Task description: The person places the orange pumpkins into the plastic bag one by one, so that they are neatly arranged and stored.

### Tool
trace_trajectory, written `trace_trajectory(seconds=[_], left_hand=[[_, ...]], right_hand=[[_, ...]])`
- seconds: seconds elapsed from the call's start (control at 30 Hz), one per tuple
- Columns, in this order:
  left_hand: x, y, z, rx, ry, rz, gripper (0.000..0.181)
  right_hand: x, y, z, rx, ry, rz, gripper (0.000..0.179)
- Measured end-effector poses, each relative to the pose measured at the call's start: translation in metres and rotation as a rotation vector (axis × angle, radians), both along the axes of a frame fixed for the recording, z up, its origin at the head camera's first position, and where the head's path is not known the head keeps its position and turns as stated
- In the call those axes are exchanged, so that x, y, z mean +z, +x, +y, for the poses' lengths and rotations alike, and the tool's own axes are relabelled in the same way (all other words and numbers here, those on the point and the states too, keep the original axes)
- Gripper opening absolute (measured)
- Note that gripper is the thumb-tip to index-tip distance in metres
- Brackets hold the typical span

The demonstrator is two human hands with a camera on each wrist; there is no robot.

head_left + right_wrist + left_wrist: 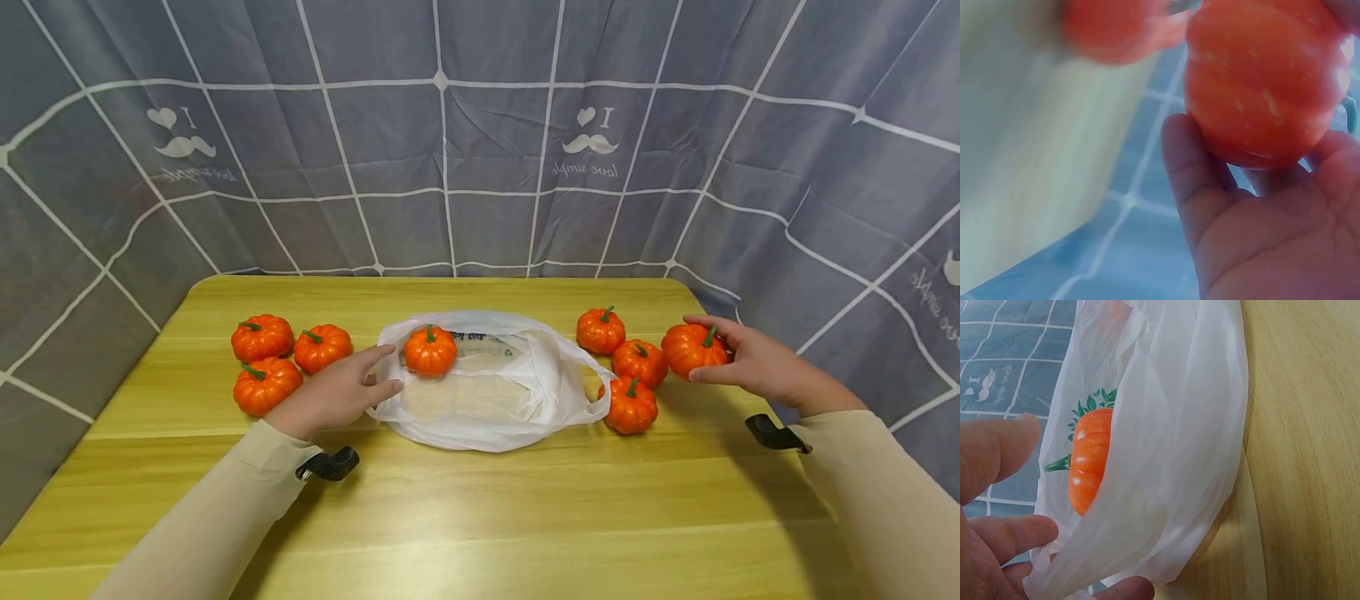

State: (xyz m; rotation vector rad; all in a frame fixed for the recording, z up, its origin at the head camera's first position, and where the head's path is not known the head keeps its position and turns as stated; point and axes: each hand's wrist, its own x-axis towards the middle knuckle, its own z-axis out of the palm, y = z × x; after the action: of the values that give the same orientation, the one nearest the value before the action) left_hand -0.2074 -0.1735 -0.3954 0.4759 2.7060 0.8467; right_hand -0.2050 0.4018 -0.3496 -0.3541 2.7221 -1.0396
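Pumpkin is in my R hand, at the far R of the table: thumb on its near side, fingers curled round the far side. My L hand is well apart from it, at the L edge of the bag; its fingers & thumb are spread w/ a gap btwn, thin plastic right by them. Can't tell if a finger's hooked in a strap.

Bag's white, mid-table, mouth wide, w/ 1 bagged pumpkin at its far L side. R strap loops out to the near pumpkin of the R trio; mid pumpkin & far pumpkin sit behind that, all L of the held one.

L trio sits close together by my L forearm. Grey curtain w/ white grid hangs at the far side. Beige sleeves, black clip at each wrist.
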Motion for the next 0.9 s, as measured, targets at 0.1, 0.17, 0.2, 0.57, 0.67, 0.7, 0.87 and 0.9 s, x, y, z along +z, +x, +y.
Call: trace_trajectory(seconds=[0.1,0.17,0.2,0.57,0.67,0.7,0.87,0.9], left_hand=[[-0.001,0.0,0.0,-0.001,0.006,0.001,0.073],[0.0,0.0,0.001,0.0,0.01,0.0,0.074],[0.0,-0.001,0.001,0.0,0.012,0.001,0.074],[0.004,-0.001,0.002,0.038,0.024,0.007,0.072],[0.005,-0.001,0.002,0.044,0.003,0.033,0.066],[0.005,-0.001,0.002,0.047,-0.002,0.036,0.064],[0.005,-0.001,0.001,0.054,-0.003,0.041,0.062],[0.006,-0.001,0.0,0.052,-0.002,0.047,0.062]], right_hand=[[0.018,-0.004,-0.019,0.019,0.021,0.046,0.084],[0.029,-0.007,-0.035,0.035,0.034,0.061,0.086],[0.035,-0.008,-0.043,0.046,0.039,0.066,0.087],[0.054,-0.018,-0.15,0.232,0.007,0.106,0.089],[0.049,-0.023,-0.177,0.267,-0.04,0.041,0.092],[0.046,-0.024,-0.185,0.28,-0.049,0.023,0.092],[0.028,-0.034,-0.219,0.315,-0.001,-0.013,0.092],[0.024,-0.035,-0.224,0.321,0.012,-0.016,0.091]])
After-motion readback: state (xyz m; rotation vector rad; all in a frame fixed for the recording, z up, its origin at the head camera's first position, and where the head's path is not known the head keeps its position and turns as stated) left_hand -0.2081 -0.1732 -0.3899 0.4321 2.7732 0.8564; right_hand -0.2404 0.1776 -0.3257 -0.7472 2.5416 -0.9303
